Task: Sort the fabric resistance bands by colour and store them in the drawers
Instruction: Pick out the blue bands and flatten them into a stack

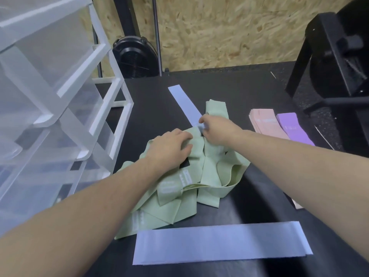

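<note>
A loose heap of green bands (209, 176) lies in the middle of the black table (151, 100). My left hand (171, 146) rests on the heap's far side with fingers spread over the fabric. My right hand (217, 130) pinches the near end of a pale blue band (183, 102) that stretches away across the table. A neat stack of pale blue bands (219, 242) lies flat near the front edge. Pink bands (265, 124) and purple bands (295, 128) sit stacked at the right.
A clear plastic drawer unit with a white frame (65, 96) stands at the left, its drawers pulled out. A black stand (335, 62) is at the right, a round black device (135, 56) by the chipboard wall behind.
</note>
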{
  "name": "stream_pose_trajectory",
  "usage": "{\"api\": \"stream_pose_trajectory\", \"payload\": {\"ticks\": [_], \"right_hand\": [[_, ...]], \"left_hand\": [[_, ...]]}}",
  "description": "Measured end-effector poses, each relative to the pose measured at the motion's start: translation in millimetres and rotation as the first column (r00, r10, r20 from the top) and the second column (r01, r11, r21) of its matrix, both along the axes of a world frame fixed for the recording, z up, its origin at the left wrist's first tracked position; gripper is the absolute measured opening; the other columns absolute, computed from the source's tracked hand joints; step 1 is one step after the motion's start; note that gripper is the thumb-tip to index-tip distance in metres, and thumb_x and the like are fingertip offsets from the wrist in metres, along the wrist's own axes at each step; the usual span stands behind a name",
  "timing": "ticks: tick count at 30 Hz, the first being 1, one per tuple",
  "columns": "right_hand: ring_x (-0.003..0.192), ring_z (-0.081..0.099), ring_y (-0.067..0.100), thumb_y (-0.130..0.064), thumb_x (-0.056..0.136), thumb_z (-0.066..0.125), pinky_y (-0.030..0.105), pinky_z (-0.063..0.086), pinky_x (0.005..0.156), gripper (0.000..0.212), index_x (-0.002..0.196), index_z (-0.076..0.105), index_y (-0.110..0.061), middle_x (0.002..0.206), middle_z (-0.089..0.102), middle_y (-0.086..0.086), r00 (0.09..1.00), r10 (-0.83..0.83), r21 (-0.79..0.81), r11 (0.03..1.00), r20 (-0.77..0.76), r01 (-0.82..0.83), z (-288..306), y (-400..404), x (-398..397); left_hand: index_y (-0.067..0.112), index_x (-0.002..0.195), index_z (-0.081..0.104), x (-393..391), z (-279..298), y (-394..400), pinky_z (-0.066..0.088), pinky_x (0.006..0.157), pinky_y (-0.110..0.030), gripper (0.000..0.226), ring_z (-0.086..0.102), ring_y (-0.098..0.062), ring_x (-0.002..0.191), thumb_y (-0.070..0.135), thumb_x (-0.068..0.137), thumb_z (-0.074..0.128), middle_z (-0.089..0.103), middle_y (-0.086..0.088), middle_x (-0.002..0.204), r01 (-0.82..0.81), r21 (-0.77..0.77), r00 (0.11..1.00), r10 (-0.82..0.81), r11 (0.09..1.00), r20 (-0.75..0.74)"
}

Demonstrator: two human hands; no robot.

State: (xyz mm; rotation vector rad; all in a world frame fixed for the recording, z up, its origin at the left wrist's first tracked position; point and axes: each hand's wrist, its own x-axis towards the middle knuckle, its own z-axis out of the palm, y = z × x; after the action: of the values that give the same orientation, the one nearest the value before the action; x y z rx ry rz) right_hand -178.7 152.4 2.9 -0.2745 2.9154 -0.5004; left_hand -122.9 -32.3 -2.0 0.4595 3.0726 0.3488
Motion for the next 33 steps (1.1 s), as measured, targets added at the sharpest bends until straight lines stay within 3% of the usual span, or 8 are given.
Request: {"api": "stream_pose_trajectory", "payload": {"ticks": [7, 11, 15, 18, 22, 25, 29, 33], "right_hand": [[0.114, 0.057, 0.03, -0.032, 0.1, 0.051, 0.035, 0.049, 0.09, 0.04, 0.135, 0.058, -0.016, 0.128, 0.061, 0.008, 0.996, -0.041, -0.042, 0.998, -0.081, 0.038, -7, -7, -10], [0.08, 0.058, 0.024, -0.024, 0.099, 0.054, 0.029, 0.04, 0.064, 0.019, 0.106, 0.07, -0.018, 0.093, 0.067, 0.005, 0.995, -0.067, -0.103, 0.993, -0.07, 0.06, -3, -8, -3], [0.059, 0.036, 0.021, -0.034, 0.102, 0.046, 0.032, 0.025, 0.051, 0.039, 0.067, 0.043, -0.016, 0.062, 0.042, 0.001, 0.974, -0.118, -0.273, 0.96, -0.192, 0.063, 15, 1, 15], [0.059, 0.036, 0.016, -0.033, 0.1, 0.046, 0.033, 0.025, 0.053, 0.038, 0.072, 0.044, -0.008, 0.063, 0.042, 0.001, 0.96, -0.153, -0.346, 0.936, -0.234, 0.065, 40, 8, 28], [0.055, 0.031, 0.01, -0.037, 0.102, 0.045, 0.024, 0.026, 0.046, 0.043, 0.067, 0.037, -0.013, 0.061, 0.033, -0.005, 0.964, -0.111, -0.432, 0.902, -0.241, -0.004, 69, 13, 57], [0.057, 0.043, 0.009, -0.041, 0.101, 0.048, 0.015, 0.038, 0.042, 0.04, 0.073, 0.056, -0.014, 0.064, 0.047, -0.007, 0.974, -0.072, -0.475, 0.879, -0.217, -0.04, 87, 14, 84], [0.06, 0.052, 0.003, -0.04, 0.096, 0.06, 0.011, 0.038, 0.04, 0.019, 0.082, 0.064, -0.027, 0.075, 0.063, -0.008, 0.973, -0.069, -0.598, 0.797, -0.218, -0.078, 114, 12, 123], [0.062, 0.057, 0.005, -0.035, 0.09, 0.071, 0.014, 0.04, 0.043, 0.018, 0.088, 0.057, -0.023, 0.081, 0.071, 0.003, 0.971, -0.086, -0.69, 0.717, -0.224, -0.096, 139, 12, 161]], "left_hand": [[0.034, 0.132, 0.057, 2, -4, 3, 0.037, 0.078, -0.029, 0.037, 0.05, -0.013, 0.116, 0.043, 0.099, 0.044, 0.051, 0.013, 0.129, -0.049, 0.023, 0.999, 0.049, 0.999, -0.006], [0.033, 0.133, 0.057, 6, 1, 5, 0.037, 0.076, -0.029, 0.037, 0.052, -0.014, 0.116, 0.041, 0.1, 0.043, 0.051, 0.011, 0.127, -0.061, 0.014, 0.998, 0.061, 0.998, 0.013], [0.031, 0.136, 0.053, 10, 9, 6, 0.044, 0.086, -0.033, 0.039, 0.052, -0.015, 0.12, 0.039, 0.101, 0.04, 0.047, 0.009, 0.136, -0.036, -0.026, 0.993, 0.038, 0.999, 0.108], [0.028, 0.139, 0.05, 13, 19, 7, 0.047, 0.093, -0.036, 0.041, 0.055, -0.017, 0.117, 0.034, 0.1, 0.043, 0.044, 0.007, 0.144, -0.048, 0.01, 0.98, 0.046, 0.999, 0.194], [0.03, 0.143, 0.044, 34, 45, 13, 0.05, 0.091, -0.039, 0.051, 0.053, -0.015, 0.121, 0.027, 0.093, 0.052, 0.045, 0.01, 0.145, -0.07, 0.205, 0.993, 0.049, 0.976, 0.104], [0.034, 0.143, 0.039, 55, 66, 18, 0.052, 0.092, -0.041, 0.061, 0.057, -0.012, 0.115, 0.034, 0.087, 0.061, 0.047, 0.013, 0.14, -0.027, 0.44, 1.0, 0.02, 0.898, 0.022], [0.04, 0.144, 0.033, 85, 98, 23, 0.053, 0.088, -0.035, 0.076, 0.062, -0.008, 0.106, 0.044, 0.08, 0.074, 0.051, 0.016, 0.132, -0.007, 0.606, 1.0, 0.002, 0.795, 0.01], [0.033, 0.13, 0.05, 116, 129, 30, 0.055, 0.09, -0.045, 0.053, 0.072, -0.006, 0.088, 0.037, 0.082, 0.073, 0.066, 0.015, 0.112, 0.003, 0.701, 1.0, -0.003, 0.713, -0.002]]}}
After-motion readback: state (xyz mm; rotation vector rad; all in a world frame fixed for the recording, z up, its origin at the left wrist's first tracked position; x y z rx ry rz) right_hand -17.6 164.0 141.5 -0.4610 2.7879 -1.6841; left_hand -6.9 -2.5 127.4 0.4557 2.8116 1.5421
